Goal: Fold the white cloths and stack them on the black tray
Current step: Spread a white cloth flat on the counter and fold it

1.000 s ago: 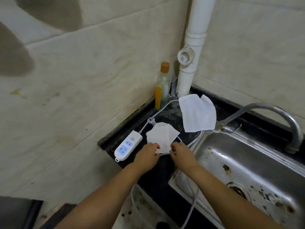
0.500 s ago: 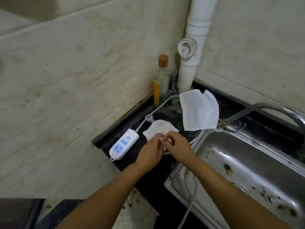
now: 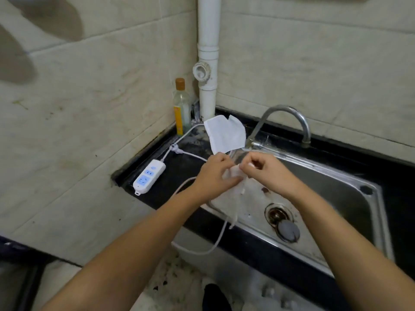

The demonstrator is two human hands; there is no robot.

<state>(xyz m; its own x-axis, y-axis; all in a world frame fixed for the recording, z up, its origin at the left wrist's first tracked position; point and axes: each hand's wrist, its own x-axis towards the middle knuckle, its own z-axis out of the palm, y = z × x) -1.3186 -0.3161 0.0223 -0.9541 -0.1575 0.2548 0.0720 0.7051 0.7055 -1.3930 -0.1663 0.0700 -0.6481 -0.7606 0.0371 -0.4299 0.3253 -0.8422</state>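
A small white cloth (image 3: 233, 173) is bunched between both my hands, lifted off the black counter (image 3: 179, 173) near the sink's left rim. My left hand (image 3: 213, 173) grips its near side with curled fingers. My right hand (image 3: 262, 170) pinches its upper edge between thumb and fingers. Most of this cloth is hidden by my fingers. A second, larger white cloth (image 3: 225, 135) lies flat on the counter corner, just behind my hands. No separate black tray shows.
A white power strip (image 3: 149, 177) lies left on the counter, its cable (image 3: 215, 241) looping over the front edge. A steel sink (image 3: 314, 198) with a curved tap (image 3: 285, 122) is on the right. A bottle (image 3: 181, 107) and white pipe (image 3: 207, 70) stand in the corner.
Both hands lifted the small cloth from the counter and gathered it between them, moving right toward the sink. The large cloth stayed put.
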